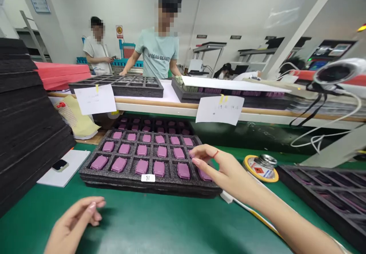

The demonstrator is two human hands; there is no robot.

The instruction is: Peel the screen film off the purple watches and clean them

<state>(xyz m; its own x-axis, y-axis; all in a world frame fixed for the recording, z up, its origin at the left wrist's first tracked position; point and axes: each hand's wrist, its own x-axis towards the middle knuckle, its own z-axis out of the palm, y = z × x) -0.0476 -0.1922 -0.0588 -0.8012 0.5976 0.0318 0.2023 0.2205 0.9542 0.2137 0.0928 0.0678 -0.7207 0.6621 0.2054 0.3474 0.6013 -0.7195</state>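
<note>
A black foam tray [120, 178] holds rows of small purple cases [142, 166], each in its own compartment, with a white label [148, 178] marked 81 on its front edge. My right hand [219, 166] reaches over the tray's right end. Its thumb and fingers are closed together at a purple case [190, 154] in the middle row, mostly hidden behind the fingertips. Under the same hand, another purple case [205, 175] shows in the front right compartment. My left hand [76, 221] hovers over the green table left of centre, its fingers loosely bent and apart, holding nothing.
Black foam trays [25, 132] are stacked high at left, beside a watch-like device [60, 165] on a white pad [73, 166]. A metal-topped container [264, 166] and another tray [328, 193] lie at right. Across a raised shelf [160, 109], a co-worker [160, 52] stands at trays.
</note>
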